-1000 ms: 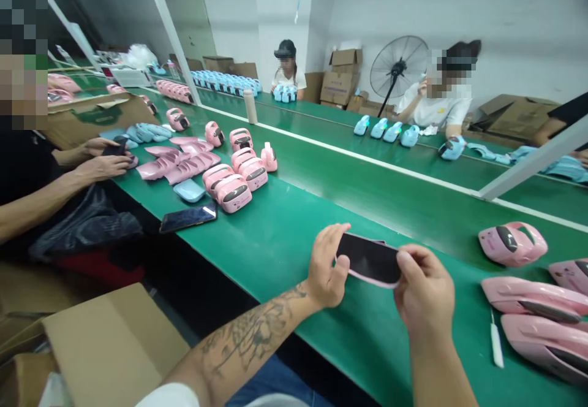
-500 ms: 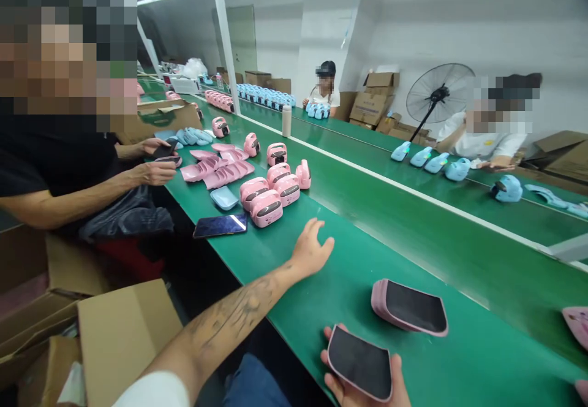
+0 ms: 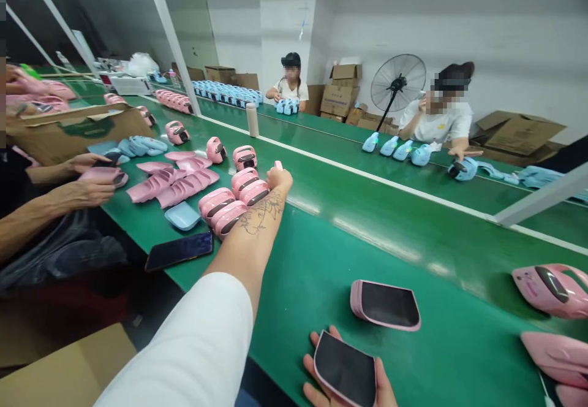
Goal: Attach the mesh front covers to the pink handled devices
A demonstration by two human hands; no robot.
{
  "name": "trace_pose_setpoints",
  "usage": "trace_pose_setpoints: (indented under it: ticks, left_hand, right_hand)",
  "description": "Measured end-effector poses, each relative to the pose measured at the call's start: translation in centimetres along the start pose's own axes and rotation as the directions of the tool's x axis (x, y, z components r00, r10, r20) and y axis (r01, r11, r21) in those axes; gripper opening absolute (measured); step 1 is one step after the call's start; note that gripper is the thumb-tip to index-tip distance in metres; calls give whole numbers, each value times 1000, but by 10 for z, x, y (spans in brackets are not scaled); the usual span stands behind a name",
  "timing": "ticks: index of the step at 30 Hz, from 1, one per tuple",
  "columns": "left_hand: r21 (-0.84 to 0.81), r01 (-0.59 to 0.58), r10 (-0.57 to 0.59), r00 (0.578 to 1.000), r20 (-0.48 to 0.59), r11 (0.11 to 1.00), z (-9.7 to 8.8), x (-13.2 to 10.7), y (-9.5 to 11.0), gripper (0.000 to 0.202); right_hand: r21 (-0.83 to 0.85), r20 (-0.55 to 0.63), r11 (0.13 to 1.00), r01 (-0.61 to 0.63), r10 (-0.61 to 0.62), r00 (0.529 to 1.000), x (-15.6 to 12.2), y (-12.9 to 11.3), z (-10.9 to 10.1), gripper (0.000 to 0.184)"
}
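Observation:
My left arm is stretched far forward over the green belt (image 3: pixel 367 235). My left hand (image 3: pixel 279 178) is closed on a small pink toy-car piece at the right end of a cluster of pink toy cars (image 3: pixel 232 201). At the bottom edge my right hand (image 3: pixel 342 377) holds a flat pink panel with a dark face (image 3: pixel 345 371), lying on its fingers. A second pink piece with a dark face (image 3: pixel 384 304) lies on the belt just above that hand.
Pink shells (image 3: pixel 172 180), a blue tray (image 3: pixel 182 215) and a black phone (image 3: pixel 179 251) lie to the left, near a co-worker's hands (image 3: pixel 92 186). More pink cars (image 3: pixel 551 281) sit at right. Two people work with blue cars (image 3: pixel 397 149) across a second belt; fan (image 3: pixel 397 82) behind.
My hands came apart from one pink piece. The left hand reached forward to the pink car cluster and closed there; the right hand dropped low with the dark panel, leaving another piece on the belt.

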State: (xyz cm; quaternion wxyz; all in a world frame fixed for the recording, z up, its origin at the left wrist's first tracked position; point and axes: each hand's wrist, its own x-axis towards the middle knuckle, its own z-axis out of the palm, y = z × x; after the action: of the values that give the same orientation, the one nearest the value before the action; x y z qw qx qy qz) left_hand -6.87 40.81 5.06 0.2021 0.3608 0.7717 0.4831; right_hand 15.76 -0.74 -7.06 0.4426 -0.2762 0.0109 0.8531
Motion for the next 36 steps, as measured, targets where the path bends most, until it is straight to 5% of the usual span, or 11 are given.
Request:
trace_pose_setpoints:
  ticks: [4,7,12,15,18,21,23,26,29,33,36]
  left_hand:
    - [-57,-155,159,984,78,986,-16,-29,3,29]
    - [-115,-273,285,953,100,955,-45,-78,-11,25]
    - [-202,-368,401,904,152,907,-113,-194,-78,14]
    - [-212,-487,524,833,179,847,-143,-250,-118,15]
    - [-172,-602,624,769,138,780,-158,-282,-142,28]
    - [-159,-652,671,722,168,741,-169,-290,-156,28]
    - [-212,-638,671,682,292,740,-178,-283,-161,25]
    - [-287,-554,607,568,556,781,-187,-265,-165,96]
    - [-297,-434,499,488,716,851,-186,-252,-166,122]
    - [-334,-243,413,546,729,911,-174,-266,-166,101]
    - [-456,1,379,554,741,890,-170,-301,-166,96]
  right_hand:
    - [56,19,998,15,-16,1000,-3,4,5,68]
    - [33,9,999,25,-25,1000,-9,4,12,74]
    - [30,60,997,73,-74,995,-37,2,27,73]
    - [14,94,996,93,-94,991,-56,1,25,64]
    - [-1,100,992,128,-127,987,-70,2,14,60]
    - [2,90,983,183,-182,979,-77,7,1,64]
    - [1,85,974,228,-227,970,-78,10,-5,66]
    - [-18,91,957,288,-285,954,-78,14,-9,67]
    - [-62,95,947,314,-308,947,-78,15,-9,68]
    - [-243,38,880,407,-410,911,-80,10,-6,67]
    - [-496,26,702,511,-576,817,-80,4,-3,84]
